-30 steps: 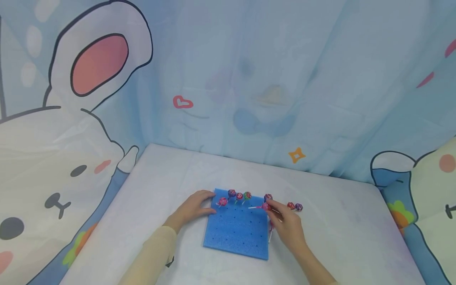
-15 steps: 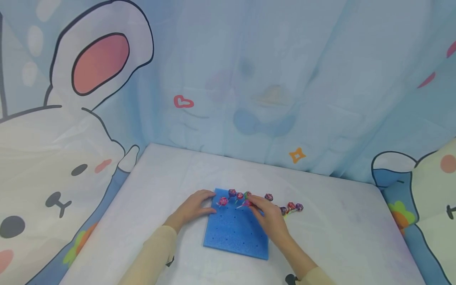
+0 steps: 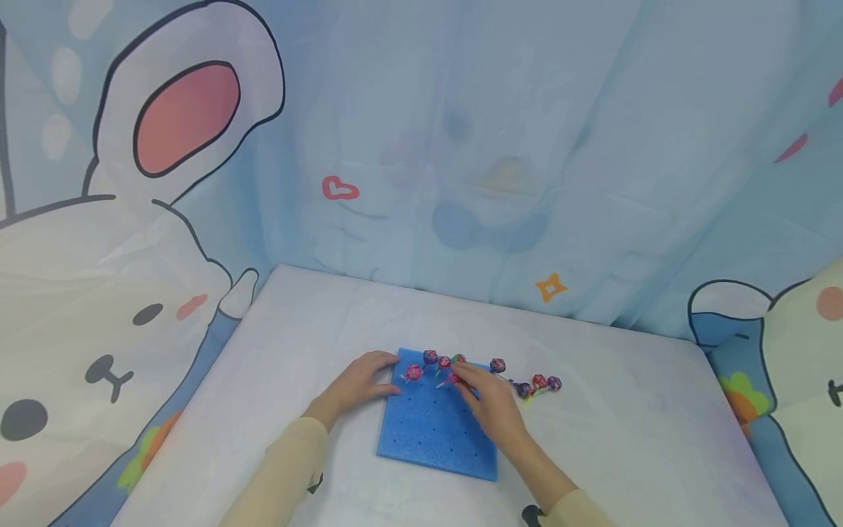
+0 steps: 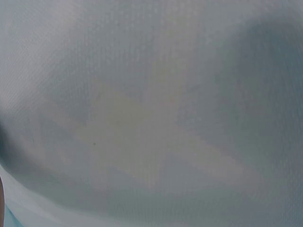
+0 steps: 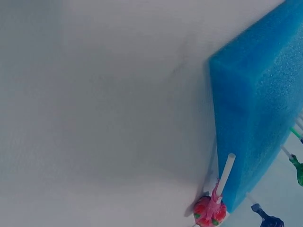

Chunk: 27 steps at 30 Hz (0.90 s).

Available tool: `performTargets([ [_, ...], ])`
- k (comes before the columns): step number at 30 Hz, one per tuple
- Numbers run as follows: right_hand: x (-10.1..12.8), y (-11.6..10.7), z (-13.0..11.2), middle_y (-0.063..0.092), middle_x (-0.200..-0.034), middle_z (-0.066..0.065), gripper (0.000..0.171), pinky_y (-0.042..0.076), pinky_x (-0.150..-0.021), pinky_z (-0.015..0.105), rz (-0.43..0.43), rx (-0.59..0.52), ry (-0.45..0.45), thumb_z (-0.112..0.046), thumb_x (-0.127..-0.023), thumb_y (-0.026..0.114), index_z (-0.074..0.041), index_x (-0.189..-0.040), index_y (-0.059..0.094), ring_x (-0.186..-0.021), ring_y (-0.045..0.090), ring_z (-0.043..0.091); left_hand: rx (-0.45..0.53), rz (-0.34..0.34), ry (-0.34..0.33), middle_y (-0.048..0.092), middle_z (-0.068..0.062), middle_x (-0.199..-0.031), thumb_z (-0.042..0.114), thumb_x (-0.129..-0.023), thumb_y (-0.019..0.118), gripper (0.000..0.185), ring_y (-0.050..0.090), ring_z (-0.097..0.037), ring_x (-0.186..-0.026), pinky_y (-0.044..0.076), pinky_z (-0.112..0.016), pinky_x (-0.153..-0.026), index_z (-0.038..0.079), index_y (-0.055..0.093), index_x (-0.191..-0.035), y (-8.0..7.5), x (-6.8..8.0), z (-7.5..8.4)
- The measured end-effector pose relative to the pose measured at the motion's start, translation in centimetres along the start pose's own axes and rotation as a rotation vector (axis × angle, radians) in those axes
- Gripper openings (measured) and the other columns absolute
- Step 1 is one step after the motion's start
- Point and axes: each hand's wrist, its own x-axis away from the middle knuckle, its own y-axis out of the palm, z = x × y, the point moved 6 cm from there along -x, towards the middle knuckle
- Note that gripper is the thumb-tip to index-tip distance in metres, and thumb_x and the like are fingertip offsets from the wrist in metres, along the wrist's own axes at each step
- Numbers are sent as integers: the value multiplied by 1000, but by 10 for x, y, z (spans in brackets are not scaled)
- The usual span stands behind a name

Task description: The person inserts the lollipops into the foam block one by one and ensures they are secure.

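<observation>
On the white-covered table [image 3: 276,344] lies a square blue foam board [image 3: 435,435] dotted with holes, and the left hand [image 3: 361,382] rests on its far left corner with relaxed, straight fingers. The right hand [image 3: 490,406] pinches a pink wrapped lollipop [image 3: 451,379] over the board's far edge, just beside three lollipops standing in the back row [image 3: 443,360]. More wrapped lollipops [image 3: 536,383] lie loose on the table to the right of the board.

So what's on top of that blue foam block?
Four lollipops stand along the blue foam block's far edge; both hands rest on it, the right hand pinching another. Holes beneath are hidden.
</observation>
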Motion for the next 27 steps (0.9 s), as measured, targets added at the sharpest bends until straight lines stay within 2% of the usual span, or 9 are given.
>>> performTargets([
  [8,4,11,3,69,-118,9,34,55,-91,40,-56,-50,104,-3,-85,74,-6,-119,69,-112,64,26,-3,0,2,51,-8,-143,41,-89,70,62,41,-27,-137,32,-43,-116,12,52,-141,2,0,-1],
  [16,6,17,8,73,-107,7,31,59,-79,30,-17,-137,228,-7,-86,74,-5,-117,70,-97,70,20,-1,9,14,52,-9,-142,40,-89,71,61,41,-28,-137,32,-44,-115,12,53,-140,1,1,1],
  [23,7,19,10,73,-108,10,35,58,-80,28,17,-247,311,-8,-85,76,-3,-118,67,-99,70,21,-7,11,18,52,-9,-142,41,-88,72,62,41,-28,-137,32,-44,-115,13,53,-140,1,1,0],
  [27,7,21,12,72,-108,11,37,58,-81,31,23,-269,347,-9,-83,77,-3,-118,66,-100,70,23,-4,12,22,52,-8,-142,42,-88,72,62,42,-28,-137,32,-44,-115,13,53,-140,1,0,-2],
])
